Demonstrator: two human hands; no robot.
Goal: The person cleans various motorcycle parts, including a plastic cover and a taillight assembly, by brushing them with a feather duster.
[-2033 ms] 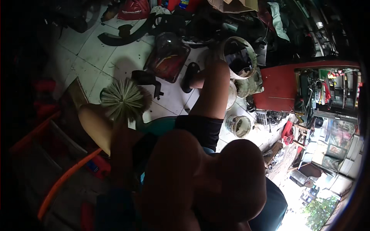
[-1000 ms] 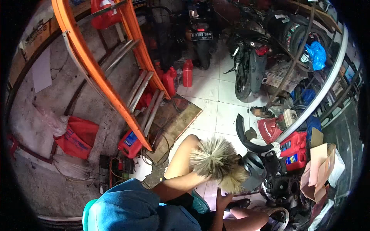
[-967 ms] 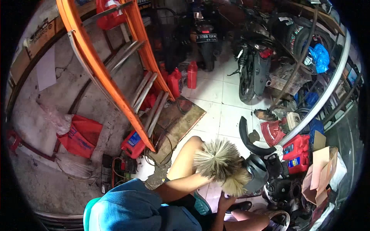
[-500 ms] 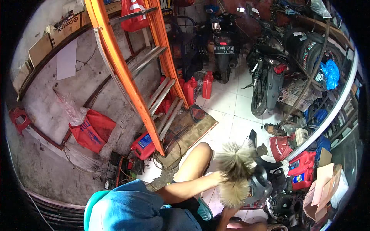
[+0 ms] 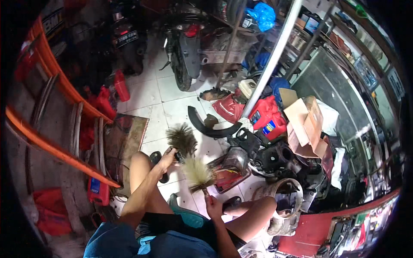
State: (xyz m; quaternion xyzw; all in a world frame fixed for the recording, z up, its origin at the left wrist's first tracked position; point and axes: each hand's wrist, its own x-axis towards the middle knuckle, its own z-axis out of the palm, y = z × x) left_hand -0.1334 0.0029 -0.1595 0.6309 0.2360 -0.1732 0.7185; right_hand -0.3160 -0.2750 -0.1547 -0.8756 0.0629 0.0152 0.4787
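Observation:
My left hand (image 5: pixel 167 159) is closed around the short handle of a dark brown, bushy feather duster (image 5: pixel 182 139), its plumes spreading forward over the white tiles. Nearer my body and to the right, my right hand (image 5: pixel 214 207) grips a cream feather duster (image 5: pixel 197 172) with darker tufts near the handle, pointing up and left. The two plume heads lie close together in view; whether they touch, I cannot tell. Just right of them rests a grey, red-edged motorcycle body part (image 5: pixel 235 163), which neither hand touches.
An orange ladder (image 5: pixel 60 148) leans at the left. Black motorcycle parts (image 5: pixel 275 159), red jerrycans (image 5: pixel 269 118) and torn cardboard (image 5: pixel 303 122) crowd the right. A black curved fender (image 5: pixel 202 125) lies ahead on the tiles; a parked motorcycle (image 5: pixel 185 51) stands beyond. A teal stool (image 5: pixel 189 217) is beneath me.
The view has swung to the right, bringing the ladder to the left edge and the glass case into sight. The two dusters are farther apart, and both gripping hands now show clearly.

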